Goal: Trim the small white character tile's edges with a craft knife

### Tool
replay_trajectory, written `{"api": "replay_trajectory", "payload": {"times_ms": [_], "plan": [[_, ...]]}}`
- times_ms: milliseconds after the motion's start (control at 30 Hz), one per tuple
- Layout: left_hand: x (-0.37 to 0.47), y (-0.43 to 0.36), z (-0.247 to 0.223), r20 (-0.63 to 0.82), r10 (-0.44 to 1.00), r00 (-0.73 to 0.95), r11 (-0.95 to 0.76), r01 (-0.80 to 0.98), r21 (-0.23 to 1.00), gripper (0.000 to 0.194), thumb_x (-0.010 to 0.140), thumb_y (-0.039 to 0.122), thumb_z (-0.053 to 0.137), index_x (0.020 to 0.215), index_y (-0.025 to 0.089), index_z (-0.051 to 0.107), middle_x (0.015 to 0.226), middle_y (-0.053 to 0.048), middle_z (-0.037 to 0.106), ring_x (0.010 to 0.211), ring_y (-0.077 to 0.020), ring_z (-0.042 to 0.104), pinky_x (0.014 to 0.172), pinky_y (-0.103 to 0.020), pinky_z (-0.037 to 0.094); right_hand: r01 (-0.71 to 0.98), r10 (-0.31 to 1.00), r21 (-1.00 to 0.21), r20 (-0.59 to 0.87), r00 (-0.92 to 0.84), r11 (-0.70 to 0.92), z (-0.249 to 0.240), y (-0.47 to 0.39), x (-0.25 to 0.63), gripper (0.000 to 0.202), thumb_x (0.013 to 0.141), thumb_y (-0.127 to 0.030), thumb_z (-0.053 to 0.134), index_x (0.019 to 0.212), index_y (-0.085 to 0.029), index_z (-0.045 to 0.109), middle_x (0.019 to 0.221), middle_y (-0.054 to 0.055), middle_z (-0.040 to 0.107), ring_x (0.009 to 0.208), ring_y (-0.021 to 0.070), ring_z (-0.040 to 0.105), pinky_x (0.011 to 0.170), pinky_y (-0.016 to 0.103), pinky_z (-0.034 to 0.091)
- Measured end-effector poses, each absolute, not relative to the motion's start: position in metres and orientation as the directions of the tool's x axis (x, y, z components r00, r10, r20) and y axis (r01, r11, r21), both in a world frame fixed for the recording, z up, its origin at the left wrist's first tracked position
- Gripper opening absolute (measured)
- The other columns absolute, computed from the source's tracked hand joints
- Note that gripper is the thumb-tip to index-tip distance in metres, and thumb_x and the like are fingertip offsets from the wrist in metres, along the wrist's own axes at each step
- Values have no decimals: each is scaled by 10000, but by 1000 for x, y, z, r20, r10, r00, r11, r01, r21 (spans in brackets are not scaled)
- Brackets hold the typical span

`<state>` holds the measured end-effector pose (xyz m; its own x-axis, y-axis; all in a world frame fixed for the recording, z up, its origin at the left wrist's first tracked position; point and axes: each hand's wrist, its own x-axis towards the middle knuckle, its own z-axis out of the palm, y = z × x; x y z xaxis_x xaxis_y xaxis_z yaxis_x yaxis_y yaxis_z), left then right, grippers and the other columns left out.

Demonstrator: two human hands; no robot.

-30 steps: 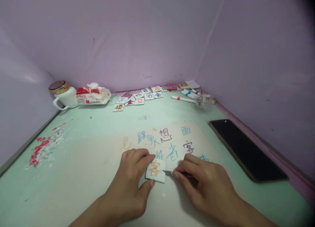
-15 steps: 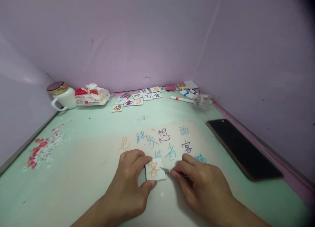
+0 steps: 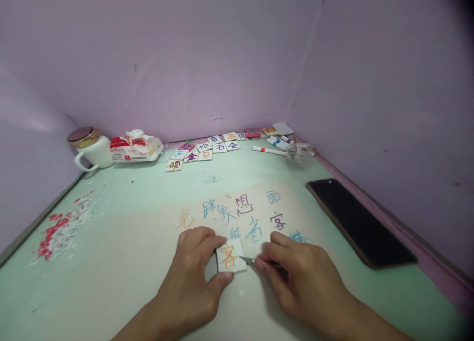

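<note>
My left hand point(image 3: 194, 277) pinches a small white tile point(image 3: 230, 256) with an orange character on it, thumb below and fingers on its upper left edge. My right hand point(image 3: 301, 279) grips a thin metal blade point(image 3: 247, 259) whose tip touches the tile's right edge. Both rest on a pale sheet point(image 3: 255, 203) covered with coloured handwritten characters, lying on the light green table point(image 3: 122, 217).
Several character tiles point(image 3: 200, 152) lie at the back by the purple wall, with markers point(image 3: 269, 150) and a clear dish point(image 3: 298, 151). A white mug point(image 3: 91, 150) and a tissue pack point(image 3: 135, 146) stand back left. Red and white scraps point(image 3: 59, 227) are at left; a black phone point(image 3: 359, 221) lies right.
The tile has been turned slightly upright between my fingers and the blade tip has shifted along its right edge. The camera view drifted a little; other items stay put.
</note>
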<state>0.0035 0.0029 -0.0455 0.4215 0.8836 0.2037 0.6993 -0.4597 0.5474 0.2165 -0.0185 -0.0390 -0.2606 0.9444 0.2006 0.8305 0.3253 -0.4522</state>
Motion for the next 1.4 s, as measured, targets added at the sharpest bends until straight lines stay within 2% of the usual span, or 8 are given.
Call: {"api": "replay_trajectory", "payload": {"times_ms": [167,367,567,733,833,933,1233,1400], "plan": [[3,4,-47,187,885,426,-454,703,548,352,716,206,627,1065,196,582,1069,-98,539,1027,-309,484,862,-540,450,833,949,-456,114,-293,312,-32,-17,220,247,826,-235,446,662,-213,629,654,3,598,470,131,529,468,273,264],[5,5,-44,212,878,429,-473,706,527,329,706,233,651,1026,186,596,1026,-95,567,986,-302,513,838,-507,461,722,949,-621,138,-284,306,-34,-16,227,176,795,-217,510,674,-224,637,623,-18,580,517,121,529,496,252,324],[8,4,-38,228,843,486,-534,712,456,452,686,295,693,1094,172,542,918,-77,603,862,-275,535,801,-507,425,760,950,-572,228,-213,308,-39,-15,226,235,831,-252,475,700,-208,665,626,4,592,493,131,534,477,261,332],[4,1,-40,295,805,515,-591,651,476,452,751,298,590,1168,171,471,788,-30,594,645,-190,511,725,-440,425,767,944,-555,255,-211,321,-42,-16,225,252,846,-258,472,707,-210,677,635,8,605,479,127,540,469,257,330],[2,0,-40,342,780,525,-626,632,458,483,740,192,541,1213,162,448,991,-95,584,852,-246,548,821,-467,424,779,940,-537,275,-202,325,-43,-17,224,264,855,-268,470,707,-205,679,642,14,612,476,129,546,466,256,324],[3,2,-39,336,741,581,-669,596,444,632,666,104,491,1287,178,407,1248,-129,465,1134,-310,444,943,-502,379,802,933,-499,302,-195,329,-45,-17,220,266,857,-259,468,697,-207,675,634,14,604,475,135,545,466,260,314],[4,5,-38,256,750,609,-642,580,501,549,695,102,506,1232,212,473,1180,-106,517,1084,-304,471,930,-536,381,879,898,-321,379,-223,353,-40,-14,212,272,833,-238,466,642,-209,656,597,13,575,451,149,535,456,285,255],[4,6,-39,250,757,604,-631,575,520,524,706,98,517,1214,223,486,1159,-93,519,1058,-291,469,915,-522,385,855,935,-403,268,-231,326,-37,-12,216,269,833,-257,460,690,-220,685,620,13,591,468,153,555,458,277,278]]}}
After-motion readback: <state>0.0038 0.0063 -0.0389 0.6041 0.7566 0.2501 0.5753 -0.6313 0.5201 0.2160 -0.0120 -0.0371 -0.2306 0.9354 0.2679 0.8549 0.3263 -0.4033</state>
